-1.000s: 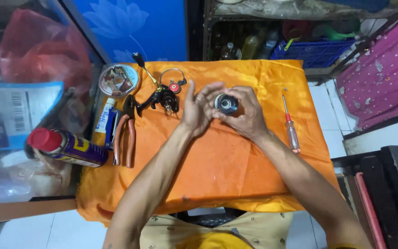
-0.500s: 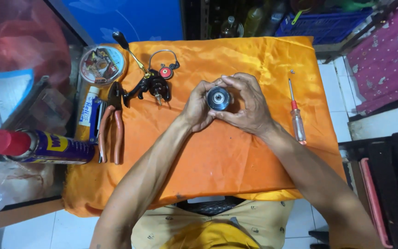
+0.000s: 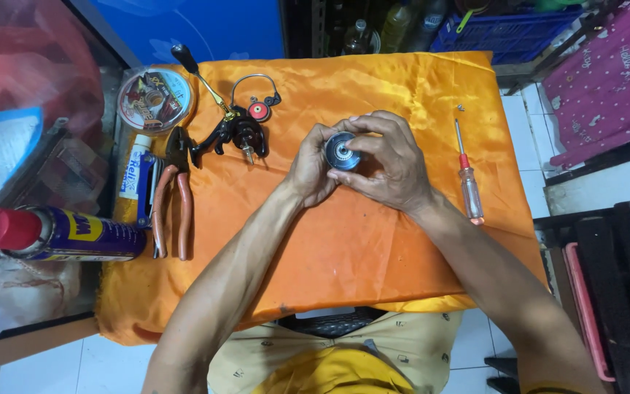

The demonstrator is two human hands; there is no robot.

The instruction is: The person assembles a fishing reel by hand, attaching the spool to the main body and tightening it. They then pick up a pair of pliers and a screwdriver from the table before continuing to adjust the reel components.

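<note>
Bare forearms and hands without sleeves, above pale yellow patterned shorts (image 3: 410,343) and a bright yellow shirt (image 3: 333,376)

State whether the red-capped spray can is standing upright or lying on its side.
On its side: the spray can lies lengthwise, red cap pointing left, beside the pliers.

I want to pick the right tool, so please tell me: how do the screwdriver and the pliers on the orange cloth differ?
The screwdriver is one thin straight shaft with a clear handle and red collar; the pliers have two orange-red handles and dark jaws. The screwdriver lies alone beside the right hand; the pliers lie far left, near the spray can. Both lie flat and untouched.
</note>
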